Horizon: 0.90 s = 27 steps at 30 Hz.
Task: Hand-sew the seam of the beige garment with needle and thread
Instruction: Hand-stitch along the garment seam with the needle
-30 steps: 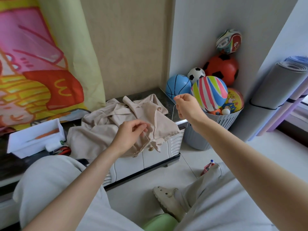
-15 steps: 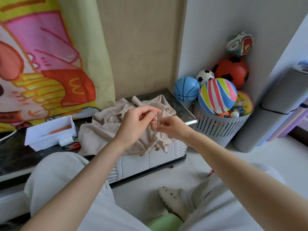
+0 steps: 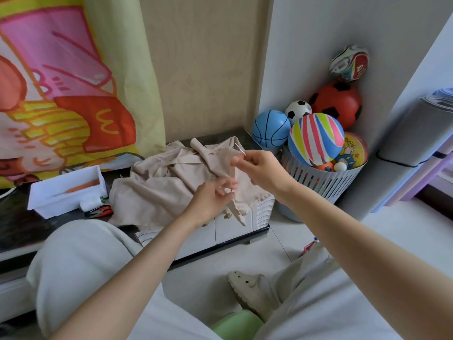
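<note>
The beige garment (image 3: 157,182) lies crumpled on the dark top of a low white cabinet (image 3: 235,224), one edge hanging over the front. My left hand (image 3: 215,200) pinches that hanging edge near the seam. My right hand (image 3: 262,170) is raised just above it and pinches a thin silver needle (image 3: 241,150), whose tip points up and to the left. The thread between needle and cloth is too fine to make out.
A white box (image 3: 66,190) with an orange tool, a white thread spool (image 3: 89,204) and a red-black item (image 3: 101,211) sit left of the garment. A slatted basket (image 3: 318,182) of balls stands right of the cabinet. Rolled mats (image 3: 414,138) lean at far right. My knees and a beige slipper (image 3: 247,290) are below.
My right hand came in from the far right to the cloth, then rose with the needle. My left hand dropped lower along the garment edge.
</note>
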Each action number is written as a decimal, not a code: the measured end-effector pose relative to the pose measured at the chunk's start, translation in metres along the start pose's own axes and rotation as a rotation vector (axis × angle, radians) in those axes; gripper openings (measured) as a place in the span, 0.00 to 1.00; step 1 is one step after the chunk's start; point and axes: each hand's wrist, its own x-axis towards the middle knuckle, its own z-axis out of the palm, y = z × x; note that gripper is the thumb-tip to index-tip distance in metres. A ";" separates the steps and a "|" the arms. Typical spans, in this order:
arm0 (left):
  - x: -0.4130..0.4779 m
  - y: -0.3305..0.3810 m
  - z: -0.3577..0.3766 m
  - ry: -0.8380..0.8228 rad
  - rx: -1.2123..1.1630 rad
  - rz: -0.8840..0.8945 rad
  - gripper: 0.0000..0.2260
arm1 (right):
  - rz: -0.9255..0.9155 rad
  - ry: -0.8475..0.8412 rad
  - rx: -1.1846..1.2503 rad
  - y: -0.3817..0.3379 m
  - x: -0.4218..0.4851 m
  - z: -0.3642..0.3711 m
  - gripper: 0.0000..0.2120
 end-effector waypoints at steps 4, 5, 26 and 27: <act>0.003 -0.011 0.009 0.045 0.038 -0.029 0.07 | 0.002 0.070 0.016 0.002 0.002 -0.006 0.11; 0.004 -0.016 0.009 0.078 0.069 -0.049 0.08 | 0.010 0.088 0.023 0.002 0.002 -0.007 0.12; 0.023 -0.062 -0.002 0.304 -0.118 -0.218 0.08 | 0.280 0.257 0.102 0.055 0.025 -0.006 0.12; 0.023 -0.062 -0.006 0.304 -0.124 -0.220 0.08 | 0.294 0.260 0.097 0.060 0.028 -0.003 0.13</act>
